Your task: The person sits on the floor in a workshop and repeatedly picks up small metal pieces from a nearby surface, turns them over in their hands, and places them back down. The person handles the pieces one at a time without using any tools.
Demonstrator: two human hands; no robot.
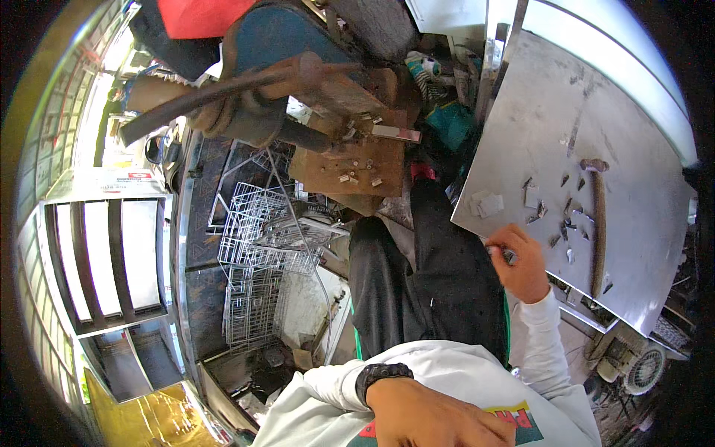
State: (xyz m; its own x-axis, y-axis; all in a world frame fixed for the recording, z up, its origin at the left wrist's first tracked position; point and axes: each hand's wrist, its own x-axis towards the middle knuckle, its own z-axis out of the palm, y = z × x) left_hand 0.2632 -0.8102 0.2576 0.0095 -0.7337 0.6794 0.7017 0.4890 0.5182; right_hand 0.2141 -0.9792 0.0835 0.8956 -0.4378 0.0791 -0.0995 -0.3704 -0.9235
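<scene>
Small metal piece (509, 256) at near edge of metal sheet (573, 112), pinched in fingertips of right hand (521, 262). Right hand curled, resting over sheet edge, just above lap. More cut scraps (555, 205) scattered on sheet just beyond hand; hammer (598, 223) lies lengthwise further right. Left hand (432, 416) pressed flat on chest, fingers loosely spread, holding nothing; black watch (380, 375) on wrist. Wire racks (261, 246) on floor to left, rusty machine (298, 89) ahead.
</scene>
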